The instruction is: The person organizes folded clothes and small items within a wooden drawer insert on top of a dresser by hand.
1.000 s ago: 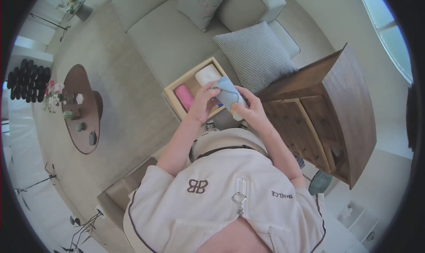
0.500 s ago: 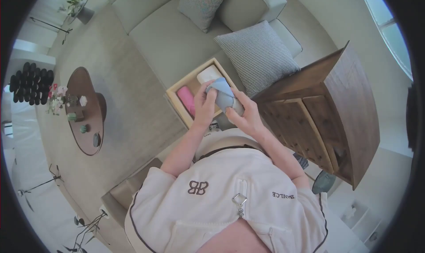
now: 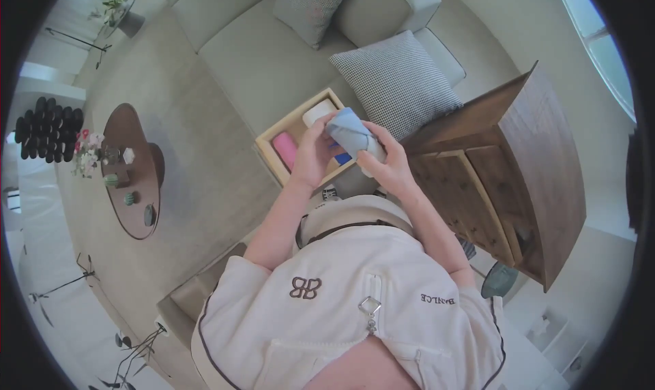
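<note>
My left hand (image 3: 312, 151) and my right hand (image 3: 389, 161) hold a light blue and pale grey rolled cloth (image 3: 350, 131) between them. The left fingers grip its left side, and the right hand wraps round its lower right end. It hangs above a light wooden box (image 3: 267, 162). In the box a pink roll (image 3: 284, 148) lies at the left and a white roll (image 3: 318, 112) at the far side. A darker blue thing (image 3: 342, 158) shows beneath the held cloth, its shape partly hidden.
The box is at the edge of a grey sofa (image 3: 239, 63) with a checked cushion (image 3: 396, 83). A brown wooden chest of drawers (image 3: 539, 178) stands close on my right. Farther left is a brown coffee table (image 3: 133, 199) bearing flowers and small ornaments.
Both hands have lifted the rolled cloth slightly and shifted it to the right, tilting it. The darker blue thing in the box now shows below it.
</note>
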Tool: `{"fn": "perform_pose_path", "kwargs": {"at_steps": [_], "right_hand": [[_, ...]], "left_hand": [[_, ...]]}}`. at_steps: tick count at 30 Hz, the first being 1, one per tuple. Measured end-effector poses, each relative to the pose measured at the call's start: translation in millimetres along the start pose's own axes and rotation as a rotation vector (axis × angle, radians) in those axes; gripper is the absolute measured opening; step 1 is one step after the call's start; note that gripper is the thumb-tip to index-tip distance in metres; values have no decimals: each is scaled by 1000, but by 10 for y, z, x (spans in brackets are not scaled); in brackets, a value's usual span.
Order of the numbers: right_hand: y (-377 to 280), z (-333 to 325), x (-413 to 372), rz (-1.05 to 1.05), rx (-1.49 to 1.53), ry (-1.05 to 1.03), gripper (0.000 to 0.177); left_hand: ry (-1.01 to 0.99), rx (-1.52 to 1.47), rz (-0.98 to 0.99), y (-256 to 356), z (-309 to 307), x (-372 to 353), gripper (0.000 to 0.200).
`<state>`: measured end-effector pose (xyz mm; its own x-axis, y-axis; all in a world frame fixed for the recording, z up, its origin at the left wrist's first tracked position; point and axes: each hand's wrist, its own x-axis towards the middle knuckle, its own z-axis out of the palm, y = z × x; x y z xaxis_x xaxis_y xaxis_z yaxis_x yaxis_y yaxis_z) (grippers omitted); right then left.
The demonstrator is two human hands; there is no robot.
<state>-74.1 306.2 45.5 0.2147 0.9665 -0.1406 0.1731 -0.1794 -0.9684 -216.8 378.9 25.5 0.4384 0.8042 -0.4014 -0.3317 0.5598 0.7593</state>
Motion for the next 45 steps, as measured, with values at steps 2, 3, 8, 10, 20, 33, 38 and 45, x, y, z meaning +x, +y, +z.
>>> {"fn": "perform_pose_path", "kwargs": {"at_steps": [2,3,8,10,20,33,38,45], "right_hand": [[0,-40,8,59,18,-90,48],[13,-47,10,75,23,-114,48],[176,-54,20,180,222,-124,47],[212,-55,0,224,218,-134,46],[60,-43,-105,265,311,-237,49],[601,44,40,414,627,-305,43],[861,244,119,501,756,-350,42],[920,423,0,561,168,-204,54]], "left_hand": [[-70,153,4,18,-49,-18,41],[-85,190,3,15,-73,-27,42],[-5,196,55,-36,-154,-29,41],[-24,258,24,-15,-200,-40,41],[208,547,-110,190,43,-256,37],[-47,100,-315,-258,-508,8,56],[-66,154,-312,-493,-650,1,50],[392,174,-242,-1045,-1019,251,37]]}}
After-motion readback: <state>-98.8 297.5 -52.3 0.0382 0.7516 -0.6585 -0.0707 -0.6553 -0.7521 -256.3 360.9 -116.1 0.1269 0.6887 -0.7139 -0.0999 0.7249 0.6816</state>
